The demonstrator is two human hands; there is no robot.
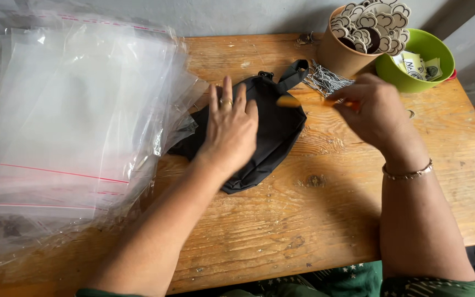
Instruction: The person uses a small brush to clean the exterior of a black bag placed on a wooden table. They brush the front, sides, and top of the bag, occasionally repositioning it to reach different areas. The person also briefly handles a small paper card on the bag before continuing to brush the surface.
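Two bare forearms come up from the bottom edge of the frame over a wooden table (314,220). The left hand (229,129) lies flat at centre, palm down and fingers spread, pressing on a black bag (279,129); a ring sits on one finger. The bag rests on the table just above centre, its strap (293,74) pointing toward the top of the frame. The right hand (377,110), right of centre, is curled, fingers pinched on a small orange thing (290,101) that is blurred, so I cannot tell what it is; its tip hangs over the bag's upper right edge. A bracelet (408,173) circles that wrist.

A thick stack of clear plastic sleeves (67,121) fills the left of the frame, touching the bag's left side. In the upper right stands a brown cup (339,55) full of round tags, with a green bowl (432,71) of paper bits just beside it. A heap of small chains (325,80) lies at the cup's foot, between cup and bag.
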